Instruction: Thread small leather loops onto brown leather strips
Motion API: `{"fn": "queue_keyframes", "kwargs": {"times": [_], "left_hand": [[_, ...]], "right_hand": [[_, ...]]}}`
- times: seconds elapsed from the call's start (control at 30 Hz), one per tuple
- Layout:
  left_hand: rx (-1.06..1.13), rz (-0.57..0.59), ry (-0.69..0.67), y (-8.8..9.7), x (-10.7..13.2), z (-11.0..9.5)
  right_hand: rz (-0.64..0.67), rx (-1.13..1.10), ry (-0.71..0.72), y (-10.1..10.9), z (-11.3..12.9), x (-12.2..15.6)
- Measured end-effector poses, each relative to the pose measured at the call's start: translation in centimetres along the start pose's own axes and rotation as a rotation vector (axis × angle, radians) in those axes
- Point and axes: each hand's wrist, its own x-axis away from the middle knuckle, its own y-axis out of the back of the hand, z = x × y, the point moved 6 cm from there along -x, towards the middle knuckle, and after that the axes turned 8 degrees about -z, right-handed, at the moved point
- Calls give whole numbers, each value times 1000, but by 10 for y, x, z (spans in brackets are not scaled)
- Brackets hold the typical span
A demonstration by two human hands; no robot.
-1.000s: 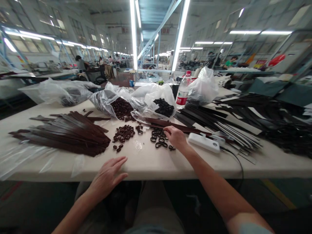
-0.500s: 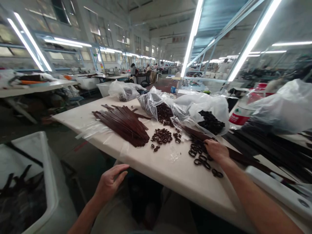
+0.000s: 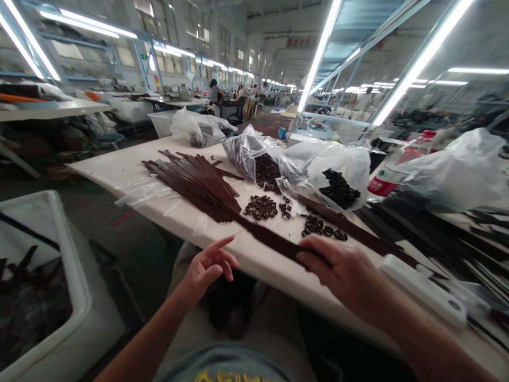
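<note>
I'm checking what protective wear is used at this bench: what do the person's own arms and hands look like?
The left hand and right hand are both ungloved, with no ring or watch to be made out. The forearms are bare as far as they show; no sleeve is in view. Below, a greyish shirt bears yellow lettering.

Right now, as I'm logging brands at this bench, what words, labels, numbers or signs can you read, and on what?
None reads clearly.
Red bottle label: pale characters, too blurred.
Red banner at the back: characters too small and blurred.
Shirt: yellow lettering, cut off by the picture's lower edge.
</note>
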Motion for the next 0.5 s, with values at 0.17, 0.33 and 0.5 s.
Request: {"fn": "queue_keyframes", "kwargs": {"times": [0.17,0.33,0.5], "left_hand": [[179,-207,56,10,3,-20],[89,-288,223,25,10,-14],[-23,-156,310,24,18,7]], "right_hand": [[327,-302,-165,-44,26,37],[501,-641,-504,-84,5,65],[512,-903,-710,-106,0,86]]}}
